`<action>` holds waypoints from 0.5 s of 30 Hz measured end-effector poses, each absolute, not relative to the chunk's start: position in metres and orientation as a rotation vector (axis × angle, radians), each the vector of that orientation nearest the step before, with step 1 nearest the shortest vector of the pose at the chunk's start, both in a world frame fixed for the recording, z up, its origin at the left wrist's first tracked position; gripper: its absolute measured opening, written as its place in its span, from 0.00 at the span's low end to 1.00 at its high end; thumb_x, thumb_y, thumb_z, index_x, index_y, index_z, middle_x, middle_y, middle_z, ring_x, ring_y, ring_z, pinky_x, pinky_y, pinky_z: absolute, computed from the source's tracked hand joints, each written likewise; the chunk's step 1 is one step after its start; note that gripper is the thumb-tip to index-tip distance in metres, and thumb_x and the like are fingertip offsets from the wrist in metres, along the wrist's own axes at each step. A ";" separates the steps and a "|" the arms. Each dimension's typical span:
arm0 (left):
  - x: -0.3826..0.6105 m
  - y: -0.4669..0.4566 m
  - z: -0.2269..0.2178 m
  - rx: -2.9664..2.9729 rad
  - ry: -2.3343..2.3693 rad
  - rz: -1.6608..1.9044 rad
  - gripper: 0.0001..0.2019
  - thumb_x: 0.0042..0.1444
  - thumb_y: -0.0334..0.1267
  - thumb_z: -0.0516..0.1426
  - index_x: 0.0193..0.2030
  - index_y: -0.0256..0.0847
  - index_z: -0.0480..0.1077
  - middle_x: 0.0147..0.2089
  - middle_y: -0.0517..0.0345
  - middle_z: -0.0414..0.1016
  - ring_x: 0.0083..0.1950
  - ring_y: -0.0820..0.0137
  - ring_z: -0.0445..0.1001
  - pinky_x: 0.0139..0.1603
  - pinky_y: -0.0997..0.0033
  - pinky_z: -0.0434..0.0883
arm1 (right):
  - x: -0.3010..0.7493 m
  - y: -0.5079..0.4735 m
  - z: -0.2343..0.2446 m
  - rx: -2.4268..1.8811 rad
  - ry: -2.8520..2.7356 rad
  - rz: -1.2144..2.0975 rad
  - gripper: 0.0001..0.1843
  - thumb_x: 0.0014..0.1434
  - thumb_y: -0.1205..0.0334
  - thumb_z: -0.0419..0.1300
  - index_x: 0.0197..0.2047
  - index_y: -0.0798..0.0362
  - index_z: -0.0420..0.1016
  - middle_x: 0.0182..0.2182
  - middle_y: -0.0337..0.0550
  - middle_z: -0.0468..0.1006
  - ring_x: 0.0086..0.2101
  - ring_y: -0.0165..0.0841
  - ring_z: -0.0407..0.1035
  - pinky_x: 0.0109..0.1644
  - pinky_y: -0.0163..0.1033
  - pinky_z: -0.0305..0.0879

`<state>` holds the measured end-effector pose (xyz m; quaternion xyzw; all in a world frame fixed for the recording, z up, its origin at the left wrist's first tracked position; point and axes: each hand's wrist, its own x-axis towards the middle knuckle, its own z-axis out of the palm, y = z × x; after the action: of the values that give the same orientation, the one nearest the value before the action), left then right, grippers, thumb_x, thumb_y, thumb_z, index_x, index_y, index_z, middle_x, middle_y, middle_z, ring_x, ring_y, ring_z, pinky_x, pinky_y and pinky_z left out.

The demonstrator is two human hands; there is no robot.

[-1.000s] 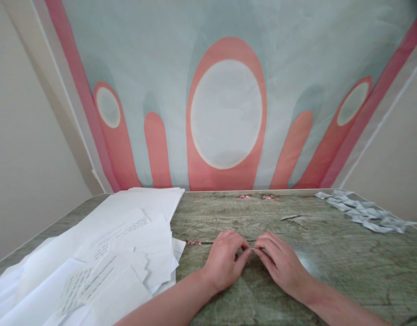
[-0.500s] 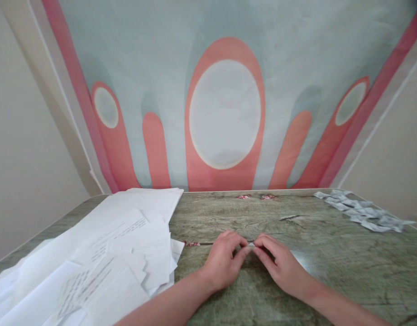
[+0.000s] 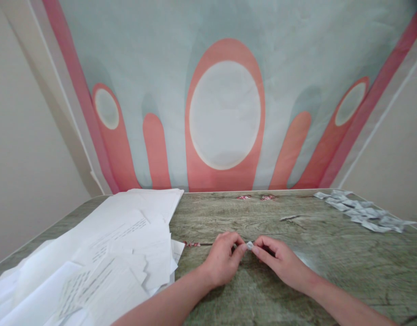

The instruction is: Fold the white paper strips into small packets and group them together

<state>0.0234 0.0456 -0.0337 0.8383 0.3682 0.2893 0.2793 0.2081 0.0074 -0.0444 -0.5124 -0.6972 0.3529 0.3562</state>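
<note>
- The left hand (image 3: 225, 258) and right hand (image 3: 281, 262) meet low over the table (image 3: 330, 267), wrists angled inward, thumbs and forefingers pinching a small white piece (image 3: 249, 245) between them.
- The wood-grained tabletop runs back to a pale green hanging (image 3: 283, 45) with coral shapes; crumpled pale strips (image 3: 364, 212) lie far right.
- Papers (image 3: 127, 219) spread at left, their print too small for me to read.

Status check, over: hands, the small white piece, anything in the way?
Left hand and right hand pinching small white piece between them. Papers to the left, not blocking.
</note>
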 end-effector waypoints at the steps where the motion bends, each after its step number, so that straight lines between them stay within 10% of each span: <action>1: 0.023 0.045 -0.034 2.256 0.993 0.786 0.07 0.58 0.34 0.51 0.29 0.39 0.65 0.30 0.60 0.69 0.36 0.70 0.66 0.39 0.72 0.61 | 0.209 0.008 -0.045 -1.316 -1.785 0.917 0.15 0.61 0.52 0.50 0.30 0.53 0.66 0.24 0.34 0.63 0.27 0.29 0.58 0.32 0.34 0.57; 15: 0.024 0.043 -0.036 2.201 0.971 0.882 0.05 0.57 0.32 0.53 0.32 0.39 0.69 0.33 0.58 0.71 0.40 0.69 0.67 0.43 0.71 0.61 | 0.210 0.007 -0.046 -1.284 -1.666 0.839 0.12 0.61 0.53 0.52 0.32 0.52 0.67 0.26 0.35 0.65 0.28 0.29 0.60 0.33 0.35 0.58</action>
<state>0.0240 0.0428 -0.0358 0.8232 0.3632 0.3299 0.2856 0.2099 0.0072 -0.0460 -0.5135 -0.6661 0.3353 0.4245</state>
